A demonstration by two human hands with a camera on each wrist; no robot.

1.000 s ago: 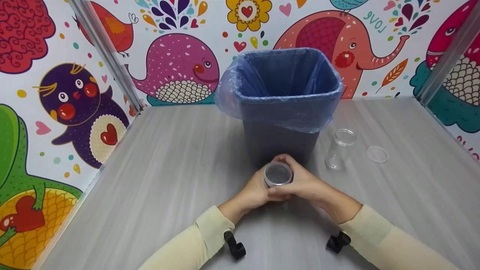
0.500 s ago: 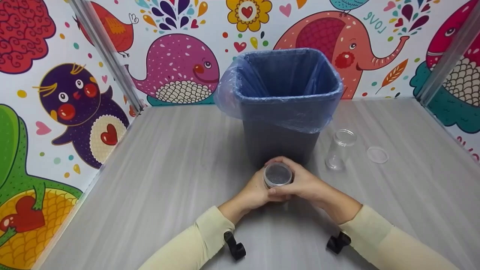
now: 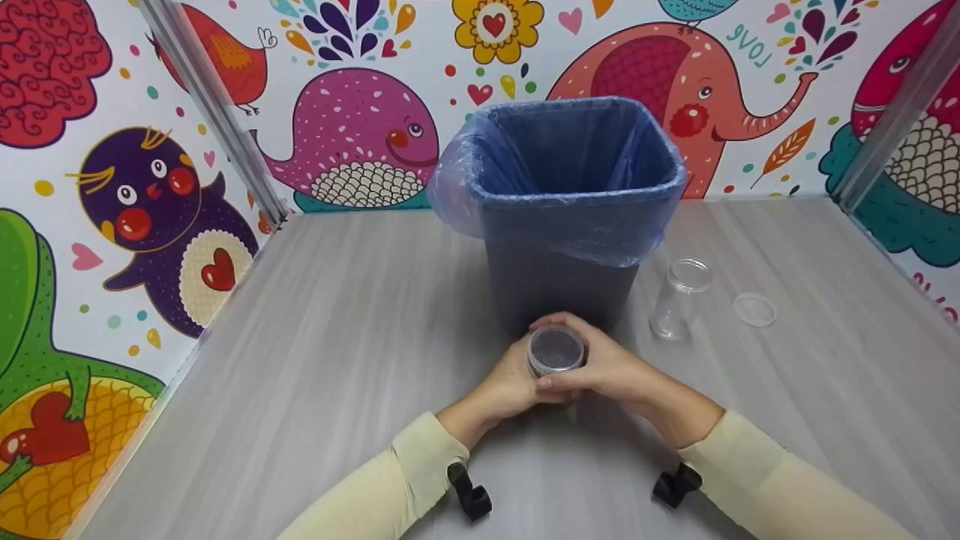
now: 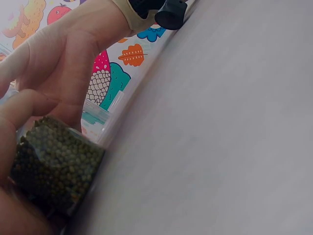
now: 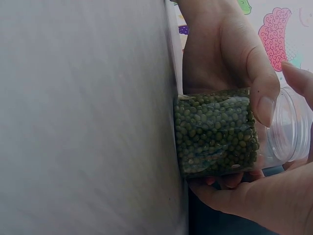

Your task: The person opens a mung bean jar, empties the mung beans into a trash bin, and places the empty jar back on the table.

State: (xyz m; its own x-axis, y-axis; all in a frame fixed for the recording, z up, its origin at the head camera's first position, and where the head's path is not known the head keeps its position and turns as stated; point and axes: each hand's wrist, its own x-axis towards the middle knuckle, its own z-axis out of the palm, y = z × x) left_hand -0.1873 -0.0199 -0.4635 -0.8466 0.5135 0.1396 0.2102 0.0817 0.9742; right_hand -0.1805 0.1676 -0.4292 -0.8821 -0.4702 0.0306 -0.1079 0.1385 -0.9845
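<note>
A clear plastic jar (image 5: 215,134), partly filled with green mung beans (image 4: 61,164), stands upright on the table between both hands. Its clear round lid (image 3: 556,349) faces up in the head view. The left hand (image 3: 510,384) grips the jar's body from the left, thumb along its side. Curled around the top at the lid's rim is the right hand (image 3: 615,367). In the right wrist view, fingers of the left hand wrap under the bean-filled part. To the right, a second clear jar (image 3: 679,300) stands uncovered, with a loose clear lid (image 3: 755,309) lying flat beside it.
A grey bin (image 3: 562,277) lined with a blue plastic bag (image 3: 577,217) stands directly behind the hands. The grey table (image 3: 337,337) is bounded by walls printed with cartoon animals, with metal posts (image 3: 217,112) at the corners. Black straps hang from both sleeves.
The right hand's fingers have shifted slightly around the lid over the last second. The jar, the left hand and everything else on the table stay in place.
</note>
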